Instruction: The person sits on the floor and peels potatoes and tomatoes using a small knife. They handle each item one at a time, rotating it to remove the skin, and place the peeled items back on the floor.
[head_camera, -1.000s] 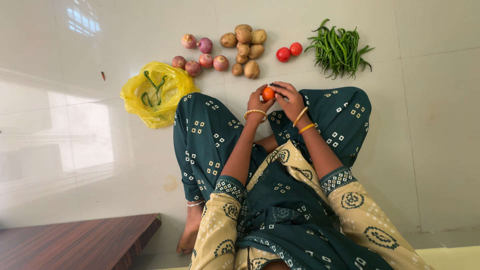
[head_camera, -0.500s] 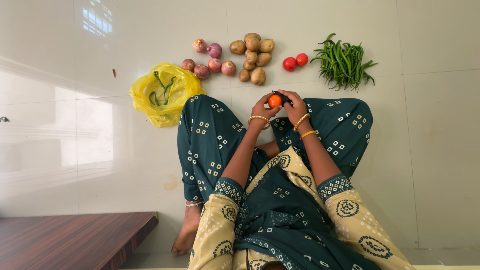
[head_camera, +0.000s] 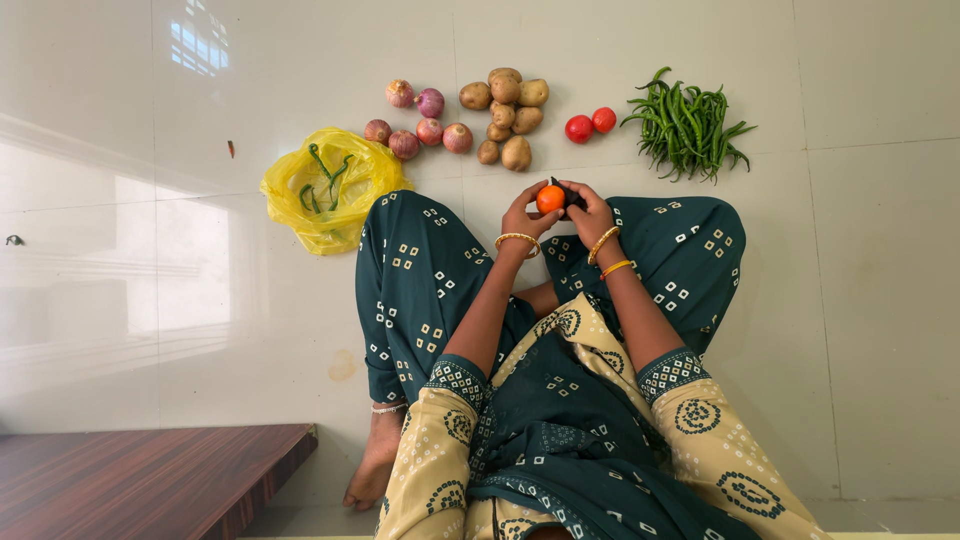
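Observation:
I sit cross-legged on a white tiled floor. My left hand (head_camera: 523, 215) holds an orange tomato (head_camera: 550, 199) in its fingers, just above my knees. My right hand (head_camera: 590, 212) closes around a small dark thing (head_camera: 567, 195) pressed against the tomato's right side; its shape is mostly hidden by the fingers. Both wrists wear gold bangles. Two red tomatoes (head_camera: 591, 124) lie on the floor just beyond my hands.
A row on the floor ahead: red onions (head_camera: 421, 115), a pile of potatoes (head_camera: 505, 112), a heap of green chillies (head_camera: 688, 124). A yellow plastic bag (head_camera: 325, 187) with a few chillies lies left of my knee. A dark wooden board (head_camera: 150, 480) sits at the lower left.
The view shifted slightly downward since the first frame. My hands stayed together on the orange tomato, which turned a little between the fingers.

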